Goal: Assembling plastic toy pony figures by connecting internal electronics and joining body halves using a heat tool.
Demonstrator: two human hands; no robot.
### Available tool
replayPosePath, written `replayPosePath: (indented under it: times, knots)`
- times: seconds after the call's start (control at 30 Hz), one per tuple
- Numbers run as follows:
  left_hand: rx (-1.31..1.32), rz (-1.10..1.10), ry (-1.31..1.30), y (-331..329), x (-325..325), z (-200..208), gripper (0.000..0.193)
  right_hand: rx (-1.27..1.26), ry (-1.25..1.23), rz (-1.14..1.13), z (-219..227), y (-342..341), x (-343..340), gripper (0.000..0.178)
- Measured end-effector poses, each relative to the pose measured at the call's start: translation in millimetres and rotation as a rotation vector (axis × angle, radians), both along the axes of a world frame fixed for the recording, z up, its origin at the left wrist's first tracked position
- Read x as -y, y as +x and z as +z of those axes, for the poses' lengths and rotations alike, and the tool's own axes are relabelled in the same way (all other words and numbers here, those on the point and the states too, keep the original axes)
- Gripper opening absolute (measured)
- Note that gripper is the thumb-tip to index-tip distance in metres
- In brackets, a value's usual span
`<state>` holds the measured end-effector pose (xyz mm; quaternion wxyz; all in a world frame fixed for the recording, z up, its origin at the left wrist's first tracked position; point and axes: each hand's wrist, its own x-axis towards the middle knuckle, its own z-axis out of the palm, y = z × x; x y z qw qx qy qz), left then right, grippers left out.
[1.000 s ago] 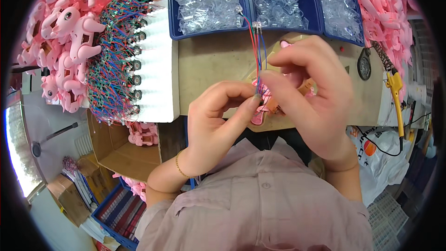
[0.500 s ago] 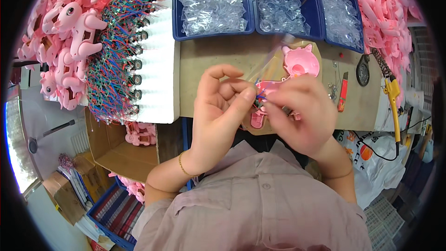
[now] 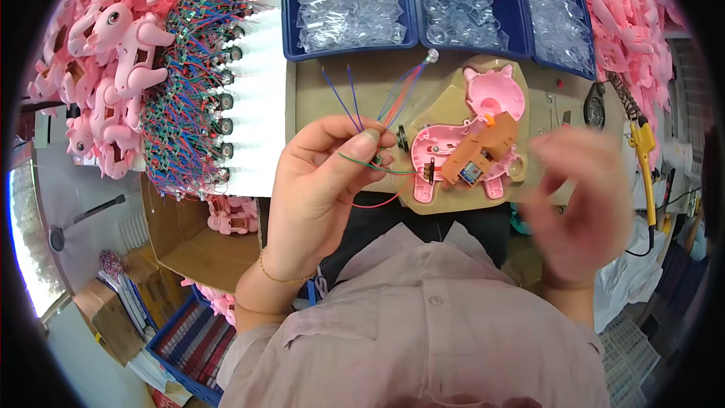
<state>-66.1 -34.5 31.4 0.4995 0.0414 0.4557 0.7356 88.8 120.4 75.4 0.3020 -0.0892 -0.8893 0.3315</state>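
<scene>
several thin red, blue and green wires [image 3: 405, 94] are pinched in the left hand [image 3: 332, 170], left of a hollow pink plastic animal shell [image 3: 444, 136]; the blurred right hand [image 3: 578, 200] is spread apart.

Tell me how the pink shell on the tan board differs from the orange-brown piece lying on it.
Size: the pink shell is larger; the orange-brown piece covers only part of its body.
Shape: the shell has an animal outline with a round, eared head and legs, while the orange-brown piece is blocky.
Place: the shell lies on the tan board; the orange-brown piece lies slanted across the shell.
Shared: neither is held.
</scene>
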Motion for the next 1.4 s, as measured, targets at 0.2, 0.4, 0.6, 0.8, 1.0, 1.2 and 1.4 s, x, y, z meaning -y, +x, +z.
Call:
replayPosePath:
  times: [0.2,0.4,0.6,0.8,1.0,1.2,1.4]
  knots:
    - [0.205,0.071,0.163,19,-5,-1,0.013,0.125,0.363,0.079,-32,-24,19,0.036]
    - [-1.003,0.035,-0.341,14,7,-5,0.011,0.382,-0.874,0.231,-22,-22,7,0.014]
    - [-1.210,0.273,0.012,25,-19,-14,0.015,0.044,-1.079,0.037,-40,-17,7,0.017]
    - [-0.283,-0.120,0.233,0,-14,-4,0.008,0.131,-1.079,0.062,-26,-9,3,0.012]
    - [-0.477,-0.166,0.053,-23,0,12,0.012,0.256,-1.269,0.254,-24,-36,4,0.021]
    - [-0.654,-0.013,0.089,3,-19,1,0.007,0.392,-1.257,0.347,-42,-37,3,0.020]
    - [-0.838,0.061,0.016,19,-25,6,0.009,0.240,-1.404,0.198,-33,-28,2,0.013]
